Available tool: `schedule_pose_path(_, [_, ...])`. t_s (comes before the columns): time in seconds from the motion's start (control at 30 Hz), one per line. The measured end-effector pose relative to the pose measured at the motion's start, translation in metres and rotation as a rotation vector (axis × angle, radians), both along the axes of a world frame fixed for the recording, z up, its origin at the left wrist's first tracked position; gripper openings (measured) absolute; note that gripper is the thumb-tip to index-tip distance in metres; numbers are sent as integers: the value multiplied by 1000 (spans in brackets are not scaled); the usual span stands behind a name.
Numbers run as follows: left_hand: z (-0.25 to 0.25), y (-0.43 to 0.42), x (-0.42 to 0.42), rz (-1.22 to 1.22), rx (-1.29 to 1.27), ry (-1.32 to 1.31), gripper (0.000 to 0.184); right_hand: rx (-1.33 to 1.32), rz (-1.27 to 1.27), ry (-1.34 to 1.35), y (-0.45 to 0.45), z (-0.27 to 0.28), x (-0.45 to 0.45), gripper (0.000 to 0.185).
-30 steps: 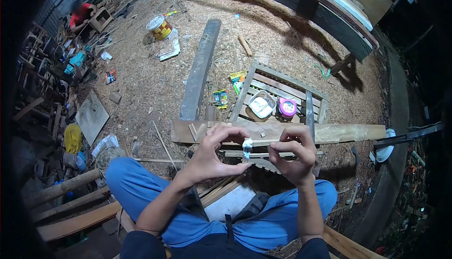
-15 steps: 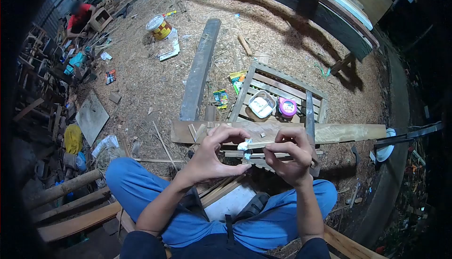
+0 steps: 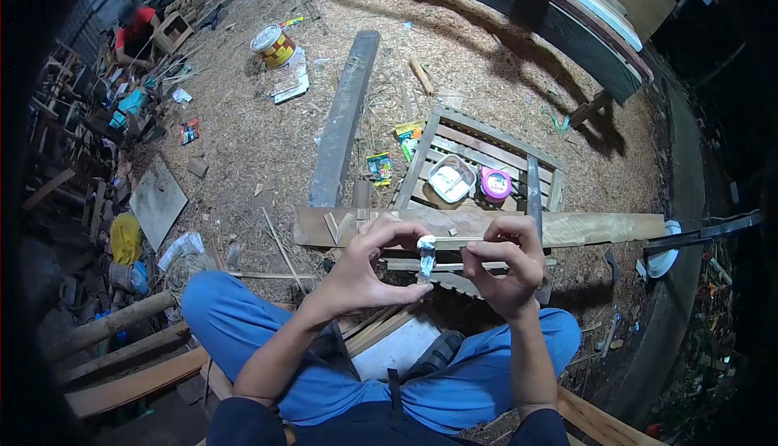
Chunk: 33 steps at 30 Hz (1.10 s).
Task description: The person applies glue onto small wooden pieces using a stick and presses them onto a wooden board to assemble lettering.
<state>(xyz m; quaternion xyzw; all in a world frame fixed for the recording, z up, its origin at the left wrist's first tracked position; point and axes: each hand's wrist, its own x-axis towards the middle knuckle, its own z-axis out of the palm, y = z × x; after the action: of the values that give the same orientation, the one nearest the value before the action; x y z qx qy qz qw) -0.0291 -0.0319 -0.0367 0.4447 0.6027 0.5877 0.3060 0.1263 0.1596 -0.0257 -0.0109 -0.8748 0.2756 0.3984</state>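
One block (image 3: 425,271) is pinched in the left hand (image 3: 369,272), a stick (image 3: 451,243) in the right hand (image 3: 510,269). White paste (image 3: 427,256) is spread over most of one face, it seems; a lump (image 3: 426,242) at the far end is left unsmoothed.

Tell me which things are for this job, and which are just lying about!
Probably for the job:
small piece, white-smeared, in the left hand
thin stick in the right hand
tub of white stuff

Probably just lying about:
bucket
snack-like packet
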Motion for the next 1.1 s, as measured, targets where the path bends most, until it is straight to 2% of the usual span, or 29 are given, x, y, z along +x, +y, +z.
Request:
schedule_pose_path(0.07, [0,1,-1,4,14,4,62,-78,-34,23,-2,-1,1,28])
schedule_pose_path(0.2, [1,2,-1,18,36,-12,62,-31,46,7,-1,6,-1,29])
schedule_pose_path(0.3, [0,2,-1,13,29,27,62,8,29,-4,-1,2,-1,29])
schedule_pose_path(0.37, [-2,2,0,14,32,-1,62,-33,-83,44,0,-4,0,27])
schedule_pose_path(0.47, [-1,1,0,7,24,-22,65,-93,-60,73,-2,0,-1,28])
schedule_pose_path(0.67, [-6,2,-1,6,40,24,66,32,-10,14,1,1,1,33])
schedule_pose_path(0.8, [-5,3,-1,13,44,11,64,-26,-57,43,0,0,4,34])
schedule_pose_path(0.93, [-5,4,-1,10,44,43,64,25,-42,14,2,0,4,34])
schedule_pose_path(1.0, [-8,5,1,12,68,-22,64,63,-49,18,3,0,5,33])
schedule_pose_path(1.1, [-6,3,0,7,46,-40,64,-7,-71,70,6,3,6,32])
